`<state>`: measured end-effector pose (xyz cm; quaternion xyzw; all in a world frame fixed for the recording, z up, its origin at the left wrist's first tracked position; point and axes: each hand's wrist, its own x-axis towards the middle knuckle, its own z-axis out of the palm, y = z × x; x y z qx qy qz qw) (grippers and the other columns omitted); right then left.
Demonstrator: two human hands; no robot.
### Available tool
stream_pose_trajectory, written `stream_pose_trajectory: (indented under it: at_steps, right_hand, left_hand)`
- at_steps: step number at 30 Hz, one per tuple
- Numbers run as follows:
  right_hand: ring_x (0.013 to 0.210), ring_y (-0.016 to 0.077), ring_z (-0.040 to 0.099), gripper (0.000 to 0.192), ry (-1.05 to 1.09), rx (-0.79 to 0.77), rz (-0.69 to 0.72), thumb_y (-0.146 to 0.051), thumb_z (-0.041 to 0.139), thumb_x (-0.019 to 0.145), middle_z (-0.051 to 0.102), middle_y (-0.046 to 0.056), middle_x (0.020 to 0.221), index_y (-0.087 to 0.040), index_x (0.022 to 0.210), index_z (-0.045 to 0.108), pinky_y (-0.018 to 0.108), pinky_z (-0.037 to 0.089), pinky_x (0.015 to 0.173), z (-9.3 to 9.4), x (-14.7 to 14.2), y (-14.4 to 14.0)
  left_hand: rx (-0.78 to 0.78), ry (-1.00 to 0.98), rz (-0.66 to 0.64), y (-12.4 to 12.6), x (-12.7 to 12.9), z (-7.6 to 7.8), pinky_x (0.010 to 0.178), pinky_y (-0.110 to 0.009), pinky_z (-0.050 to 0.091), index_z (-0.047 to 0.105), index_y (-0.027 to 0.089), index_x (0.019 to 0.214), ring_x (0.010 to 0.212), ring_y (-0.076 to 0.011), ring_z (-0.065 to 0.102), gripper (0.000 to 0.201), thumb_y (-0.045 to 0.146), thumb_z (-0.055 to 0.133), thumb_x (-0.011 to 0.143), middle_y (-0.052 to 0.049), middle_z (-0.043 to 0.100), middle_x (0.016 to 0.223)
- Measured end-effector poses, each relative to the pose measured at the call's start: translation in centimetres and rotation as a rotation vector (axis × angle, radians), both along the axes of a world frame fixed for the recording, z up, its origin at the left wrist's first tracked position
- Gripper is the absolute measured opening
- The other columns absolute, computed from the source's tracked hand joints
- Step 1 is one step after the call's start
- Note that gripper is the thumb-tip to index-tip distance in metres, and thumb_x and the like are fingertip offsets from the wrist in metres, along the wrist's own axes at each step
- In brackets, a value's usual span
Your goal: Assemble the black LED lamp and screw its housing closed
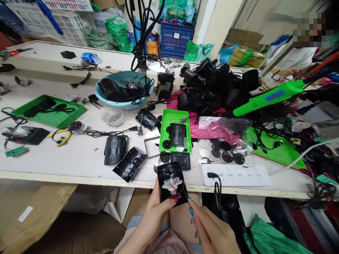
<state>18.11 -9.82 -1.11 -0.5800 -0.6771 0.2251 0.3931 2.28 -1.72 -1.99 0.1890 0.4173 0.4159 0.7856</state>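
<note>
My left hand (152, 215) grips a black plastic housing panel (171, 183) from below, just in front of the table edge. A clear plastic part and thin red and black wires sit on the panel's face. My right hand (212, 229) is beside it, its fingertips touching the panel's lower right corner. Straight ahead on the white table (79, 158) lies a small green perforated tray (174, 121) with another black housing on it. More black panels (124, 157) lie to its left.
A white power strip (235, 174) lies near the front edge at right. A blue basket (123, 90) with black parts stands further back, beside a heap of black camera housings (212, 88). A green electric screwdriver (267, 97) hangs at right. A green tray (49, 111) sits left. Another person is far right.
</note>
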Motion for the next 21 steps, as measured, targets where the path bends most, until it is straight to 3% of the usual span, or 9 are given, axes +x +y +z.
stream_pose_trajectory:
  at_steps: [3, 7, 10, 14, 21]
  right_hand:
    - [0.067, 0.0172, 0.07, 0.05, -0.126, -0.012, 0.054, -0.01, 0.041, 0.098, 0.07, 0.005, 0.084, -0.026, 0.144, 0.049, 0.023, 0.057, 0.057, 0.7, 0.0, 1.1]
    - [0.064, 0.0156, 0.069, 0.033, -0.083, -0.154, -0.064, -0.024, 0.041, 0.103, 0.069, 0.001, 0.078, -0.026, 0.134, 0.051, 0.021, 0.057, 0.062, 1.1, -1.2, 1.7]
    - [0.062, 0.0136, 0.066, 0.024, 0.027, -0.286, -0.148, -0.029, 0.037, 0.104, 0.066, -0.002, 0.074, -0.026, 0.125, 0.048, 0.02, 0.054, 0.063, 1.1, -2.2, 1.7]
    - [0.065, 0.0138, 0.065, 0.02, 0.105, -0.349, -0.17, -0.03, 0.037, 0.102, 0.064, -0.004, 0.073, -0.026, 0.119, 0.046, 0.022, 0.053, 0.067, 0.9, -2.3, 1.6]
    - [0.071, 0.0159, 0.069, 0.018, 0.006, -0.382, -0.091, -0.027, 0.037, 0.102, 0.069, -0.004, 0.078, -0.028, 0.119, 0.042, 0.023, 0.052, 0.067, 1.0, -1.9, 2.0]
  left_hand:
    - [-0.048, -0.018, -0.007, 0.0, 0.1, 1.0, 0.112, -0.037, 0.036, 0.048, 0.027, 0.146, 0.13, -0.0307, 0.051, 0.087, 0.015, 0.08, 0.066, -0.007, 0.065, 0.132]
    - [-0.106, -0.029, -0.001, 0.3, -0.1, 1.5, 0.1, -0.035, 0.045, 0.05, 0.024, 0.143, 0.12, -0.0297, 0.058, 0.083, 0.016, 0.08, 0.066, -0.008, 0.071, 0.119]
    - [-0.102, -0.009, 0.012, 0.3, 0.0, 1.3, 0.092, -0.032, 0.048, 0.049, 0.022, 0.143, 0.107, -0.0255, 0.062, 0.083, 0.015, 0.08, 0.066, -0.007, 0.072, 0.109]
    - [-0.07, 0.061, 0.037, 0.2, 0.7, 0.9, 0.088, -0.029, 0.047, 0.046, 0.022, 0.142, 0.095, -0.0202, 0.061, 0.086, 0.022, 0.086, 0.067, -0.005, 0.071, 0.102]
    - [-0.05, 0.132, 0.046, 0.6, 1.2, -0.3, 0.091, -0.031, 0.048, 0.056, 0.019, 0.129, 0.1, -0.0236, 0.064, 0.075, 0.03, 0.091, 0.064, -0.007, 0.071, 0.108]
